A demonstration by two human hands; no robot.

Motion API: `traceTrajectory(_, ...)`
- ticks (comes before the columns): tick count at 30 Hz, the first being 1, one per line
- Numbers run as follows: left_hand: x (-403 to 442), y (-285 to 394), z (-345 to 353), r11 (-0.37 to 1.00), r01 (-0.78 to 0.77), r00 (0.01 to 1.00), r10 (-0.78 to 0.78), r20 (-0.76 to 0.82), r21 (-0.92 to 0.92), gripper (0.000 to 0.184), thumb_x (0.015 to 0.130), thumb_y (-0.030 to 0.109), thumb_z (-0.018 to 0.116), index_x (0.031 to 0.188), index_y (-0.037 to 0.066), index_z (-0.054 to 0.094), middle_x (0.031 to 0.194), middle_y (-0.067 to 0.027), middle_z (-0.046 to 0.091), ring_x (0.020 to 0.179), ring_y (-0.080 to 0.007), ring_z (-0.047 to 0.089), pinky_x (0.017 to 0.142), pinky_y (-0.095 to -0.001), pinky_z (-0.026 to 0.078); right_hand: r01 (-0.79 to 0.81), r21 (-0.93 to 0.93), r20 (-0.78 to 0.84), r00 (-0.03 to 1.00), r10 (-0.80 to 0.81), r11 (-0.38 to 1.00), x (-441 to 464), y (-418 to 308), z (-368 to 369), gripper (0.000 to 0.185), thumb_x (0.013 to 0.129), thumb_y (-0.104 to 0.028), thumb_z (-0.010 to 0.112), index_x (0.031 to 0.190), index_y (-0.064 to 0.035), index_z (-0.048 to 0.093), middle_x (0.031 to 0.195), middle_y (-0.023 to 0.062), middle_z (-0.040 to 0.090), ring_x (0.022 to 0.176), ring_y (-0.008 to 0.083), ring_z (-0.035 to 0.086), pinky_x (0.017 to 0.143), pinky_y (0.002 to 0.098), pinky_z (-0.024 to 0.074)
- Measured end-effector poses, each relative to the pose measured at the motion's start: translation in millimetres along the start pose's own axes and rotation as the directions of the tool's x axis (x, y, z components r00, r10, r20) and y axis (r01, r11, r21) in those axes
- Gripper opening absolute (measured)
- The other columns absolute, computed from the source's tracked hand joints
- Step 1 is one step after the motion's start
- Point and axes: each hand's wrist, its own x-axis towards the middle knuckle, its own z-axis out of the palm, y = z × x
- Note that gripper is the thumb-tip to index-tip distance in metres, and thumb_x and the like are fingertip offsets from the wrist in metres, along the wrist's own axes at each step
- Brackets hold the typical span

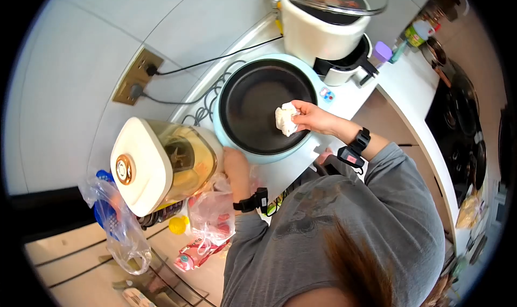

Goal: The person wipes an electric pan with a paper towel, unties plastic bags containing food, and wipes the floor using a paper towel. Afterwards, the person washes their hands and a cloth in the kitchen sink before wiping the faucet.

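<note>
My right hand (308,117) pinches a crumpled white tissue (286,119) over the right part of a round electric pan (258,105). The pan has a dark inside and a pale blue body, with a small control panel (327,95) on its right side. Whether the tissue touches the pan's surface I cannot tell. At the pan's lower left edge is my left hand (232,157), close beside a clear storage bin (194,164) with a cream lid; its fingers do not show clearly.
A white air fryer (323,32) stands behind the pan, with a glass lid (344,3) on top. Black cords (202,105) run from a wall socket (137,76). Plastic bags (212,215) hang at lower left. A black stove (458,124) is at right.
</note>
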Motion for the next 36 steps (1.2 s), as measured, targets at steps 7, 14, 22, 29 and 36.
traceTrajectory(7,-26.6,87.9,-63.3,0.899,-0.421,0.878,0.372,-0.301,-0.117,0.024,0.079,0.016,0.048,0.095,-0.001,0.056,0.09,-0.0152,0.055,0.08,-0.0309,0.053,0.071,-0.0382,0.043,0.214,0.126,-0.229,0.956,-0.181,0.969,-100.3,-8.6,-26.1,0.035,0.082,-0.004,0.045,0.116,-0.0046,0.036,0.104,0.0064,0.052,0.091,0.0141,0.055,0.076,0.0254,0.0474)
traceTrajectory(14,-120.9,252.6,-38.8,0.482,-0.561,0.568,0.815,0.11,-0.673,0.025,0.079,0.009,0.048,0.102,-0.001,0.053,0.094,-0.0157,0.053,0.078,-0.0243,0.055,0.067,-0.0306,0.046,0.527,0.195,-0.511,0.774,-0.374,0.827,-258.2,18.7,-54.6,0.033,0.08,-0.002,0.045,0.111,-0.0049,0.037,0.1,0.0067,0.052,0.089,0.0145,0.055,0.073,0.0257,0.0493)
traceTrajectory(22,-305.2,392.4,32.0,0.135,-0.101,0.018,0.991,0.134,-0.986,0.047,0.073,-0.004,0.051,0.119,0.004,0.04,0.11,-0.0103,0.046,0.09,-0.0162,0.052,0.07,-0.0245,0.047,0.767,0.122,-0.813,0.442,-0.38,0.63,-448.1,97.4,-87.5,0.018,0.078,0.001,0.043,0.095,-0.007,0.044,0.092,0.0053,0.052,0.085,0.0151,0.055,0.074,0.029,0.0485)
traceTrajectory(29,-432.2,466.8,40.0,0.006,-0.118,-0.407,0.912,0.054,-0.993,0.045,0.072,-0.006,0.052,0.115,0.003,0.043,0.116,-0.0094,0.036,0.102,-0.0176,0.045,0.073,-0.0223,0.045,0.897,-0.012,-0.945,0.135,-0.299,0.442,-577.9,156.5,-94.2,0.014,0.077,0.001,0.043,0.089,-0.0055,0.046,0.089,0.0063,0.052,0.082,0.0159,0.055,0.072,0.0288,0.0474)
traceTrajectory(36,-530.6,519.7,52.6,-0.047,-0.091,-0.718,0.696,0.032,-0.995,0.042,0.071,-0.004,0.055,0.112,0.006,0.047,0.116,-0.0096,0.037,0.105,-0.018,0.043,0.072,-0.0225,0.046,0.945,-0.217,-0.968,-0.176,-0.179,0.244,-652.5,206.5,-85.5,0.011,0.078,0.0,0.043,0.087,-0.0038,0.048,0.087,0.007,0.053,0.081,0.0159,0.055,0.072,0.0273,0.0469)
